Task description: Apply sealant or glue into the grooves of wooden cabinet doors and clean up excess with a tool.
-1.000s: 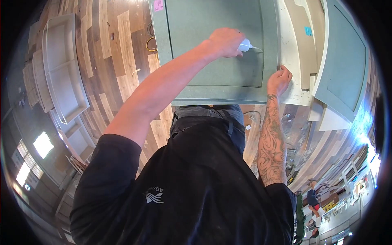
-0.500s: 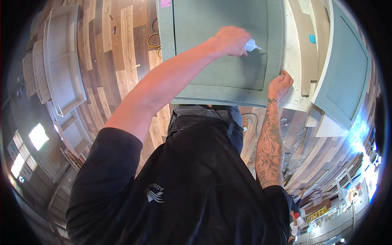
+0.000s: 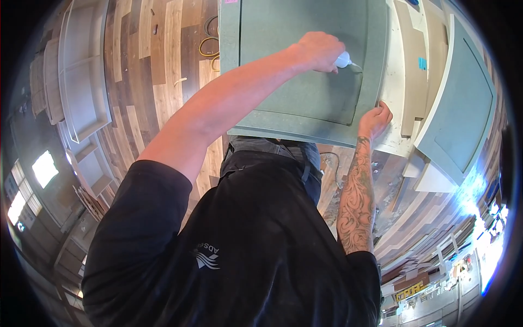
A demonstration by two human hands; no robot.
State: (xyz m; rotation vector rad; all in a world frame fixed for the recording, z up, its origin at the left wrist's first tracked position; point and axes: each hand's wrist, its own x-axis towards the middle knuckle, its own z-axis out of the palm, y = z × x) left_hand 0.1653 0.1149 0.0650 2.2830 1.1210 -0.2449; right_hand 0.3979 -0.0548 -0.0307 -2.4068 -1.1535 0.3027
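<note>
My left hand (image 3: pixel 320 50) is closed around a white squeeze bottle (image 3: pixel 342 60) with a thin, pale nozzle. The bottle tilts so that its tip points right, at the inner groove along the right side of a grey-green panelled cabinet door (image 3: pixel 305 121). Whether the tip touches the groove I cannot tell. My right hand (image 3: pixel 375 120), its fingers curled, rests at the door's near right edge, over a white board (image 3: pixel 396 90). Anything inside those fingers is hidden.
Tan strips (image 3: pixel 409 65) lie on the white board. Another grey-green door (image 3: pixel 458 111) leans at the right. A white open cabinet frame (image 3: pixel 84 71) stands on the wood floor at left, and a yellow and dark hose (image 3: pixel 208 48) coils beside the work surface.
The view has shifted slightly, so the door sits a little farther right in the picture. The bottle stays by the same stretch of groove, and the right hand keeps its place at the edge.
</note>
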